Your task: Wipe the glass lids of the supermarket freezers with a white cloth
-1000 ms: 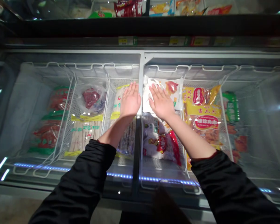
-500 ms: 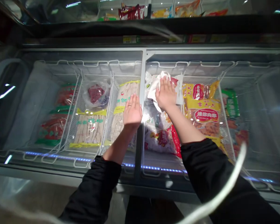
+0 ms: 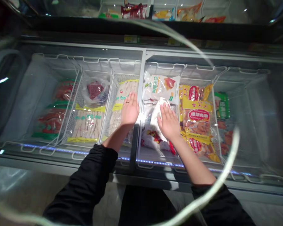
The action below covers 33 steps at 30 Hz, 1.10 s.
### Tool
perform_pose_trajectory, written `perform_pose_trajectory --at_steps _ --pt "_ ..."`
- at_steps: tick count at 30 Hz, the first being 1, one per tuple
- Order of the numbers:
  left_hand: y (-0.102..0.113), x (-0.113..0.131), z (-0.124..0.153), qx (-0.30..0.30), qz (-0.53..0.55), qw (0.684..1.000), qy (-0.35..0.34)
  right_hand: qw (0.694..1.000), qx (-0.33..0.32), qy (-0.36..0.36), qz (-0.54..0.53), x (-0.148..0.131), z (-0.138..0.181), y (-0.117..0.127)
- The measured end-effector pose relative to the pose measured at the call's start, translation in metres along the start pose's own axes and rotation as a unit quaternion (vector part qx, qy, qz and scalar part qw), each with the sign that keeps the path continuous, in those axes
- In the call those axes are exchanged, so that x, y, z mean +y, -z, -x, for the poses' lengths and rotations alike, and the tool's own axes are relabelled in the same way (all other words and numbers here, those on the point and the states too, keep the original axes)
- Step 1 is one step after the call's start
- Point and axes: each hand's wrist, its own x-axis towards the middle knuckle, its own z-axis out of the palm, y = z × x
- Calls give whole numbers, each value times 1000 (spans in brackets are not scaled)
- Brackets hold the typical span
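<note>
My right hand (image 3: 169, 121) holds a crumpled white cloth (image 3: 158, 116) against the clear glass lid (image 3: 245, 103), with the fingers laid over it. Below the glass there, a white food bag (image 3: 163, 87) and a red-and-white bag (image 3: 155, 140) lie in a wire basket. My left hand (image 3: 130, 108), with a ring on one finger, rests flat on the glass left of the grey centre frame (image 3: 138, 94). Its fingers are stretched out and hold nothing. Under it are clear packs with yellow ends (image 3: 128, 91).
Wire baskets hold yellow bags (image 3: 198, 116), green-edged packs (image 3: 52, 119), a pale pack of strips (image 3: 86, 124) and a bagged dark red lump (image 3: 94, 90). A blurred white cable (image 3: 217, 194) loops across the front. Behind stands another freezer with bags (image 3: 134, 11).
My right hand and the cloth have slid toward me over the glass, uncovering the white bag. My left hand stays in about the same place. The view has shifted slightly.
</note>
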Motion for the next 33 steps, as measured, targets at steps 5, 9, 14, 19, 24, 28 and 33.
perform_pose_trajectory --at_steps 5,9,14,19,24,28,33 --pt "-1 0 -1 -2 1 1000 -1 988 62 -142 8 3 -39 -13" --pt "-2 -1 -2 -8 -1 1000 -4 991 80 -96 -47 -28 -93 -21" --pt "-2 -2 -3 -16 -3 1000 -4 997 27 43 -56 -58 -79 -28" --pt "1 -1 -2 -15 6 1000 -7 995 20 93 -40 -37 -5 -33" --pt "4 -2 10 -17 14 1000 -19 999 42 18 -26 -10 13 -19" --pt "3 -4 48 -41 9 999 -26 995 59 -67 -52 -18 -30 -14" --pt "-6 -2 101 -41 9 999 3 989 49 8 -136 -70 -65 -26"
